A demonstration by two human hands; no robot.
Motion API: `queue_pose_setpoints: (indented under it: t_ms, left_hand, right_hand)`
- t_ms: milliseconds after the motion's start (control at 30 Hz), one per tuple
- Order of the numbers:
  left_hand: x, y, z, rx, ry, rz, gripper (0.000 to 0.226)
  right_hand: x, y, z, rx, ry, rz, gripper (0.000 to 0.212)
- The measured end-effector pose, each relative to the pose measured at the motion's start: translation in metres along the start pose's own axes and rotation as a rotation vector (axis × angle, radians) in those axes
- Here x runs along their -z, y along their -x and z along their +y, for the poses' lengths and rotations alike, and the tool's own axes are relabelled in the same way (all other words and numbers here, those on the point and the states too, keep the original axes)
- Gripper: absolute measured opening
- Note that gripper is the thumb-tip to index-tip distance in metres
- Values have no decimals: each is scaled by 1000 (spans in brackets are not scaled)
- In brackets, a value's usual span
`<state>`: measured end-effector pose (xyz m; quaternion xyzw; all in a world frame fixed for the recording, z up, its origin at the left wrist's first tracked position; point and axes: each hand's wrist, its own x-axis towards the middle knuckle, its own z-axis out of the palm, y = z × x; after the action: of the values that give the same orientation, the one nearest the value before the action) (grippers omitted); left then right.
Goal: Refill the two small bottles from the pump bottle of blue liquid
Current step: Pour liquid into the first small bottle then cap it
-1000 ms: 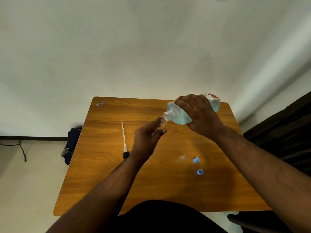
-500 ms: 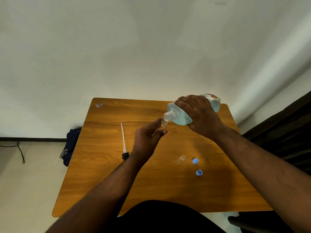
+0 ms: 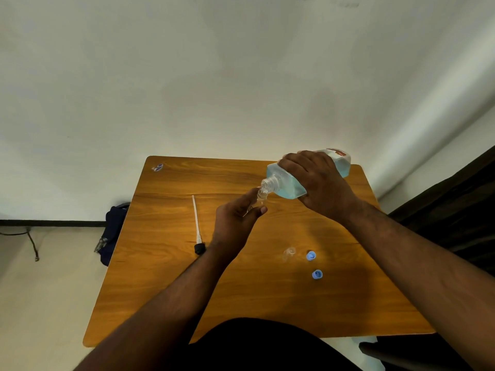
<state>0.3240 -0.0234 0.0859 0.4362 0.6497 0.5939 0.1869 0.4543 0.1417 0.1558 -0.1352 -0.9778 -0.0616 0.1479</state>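
Right hand point(image 3: 318, 183) clamped on tipped pump bottle point(image 3: 284, 180), left hand point(image 3: 235, 220) gripping small bottle point(image 3: 260, 195) under its mouth

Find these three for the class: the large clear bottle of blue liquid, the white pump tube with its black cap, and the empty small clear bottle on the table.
large clear bottle of blue liquid point(image 3: 288, 186), head view, lower body
white pump tube point(image 3: 196, 220), head view, mid-tube
empty small clear bottle point(image 3: 289, 252), head view, body

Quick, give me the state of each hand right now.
Left hand: closed around a small clear bottle, held under the big bottle's neck.
Right hand: closed on the tilted bottle of blue liquid, pump removed.
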Motion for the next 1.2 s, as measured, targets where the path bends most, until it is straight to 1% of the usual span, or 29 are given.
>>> queue_pose_setpoints:
  t_ms: [633, 1200]
  left_hand:
    - [-2, 1, 3, 32, 41, 16, 47]
    - [0, 1, 5, 79, 105, 31, 47]
  right_hand:
    - [2, -2, 1, 9, 3, -7, 78]
    - [4, -4, -1, 19, 15, 4, 75]
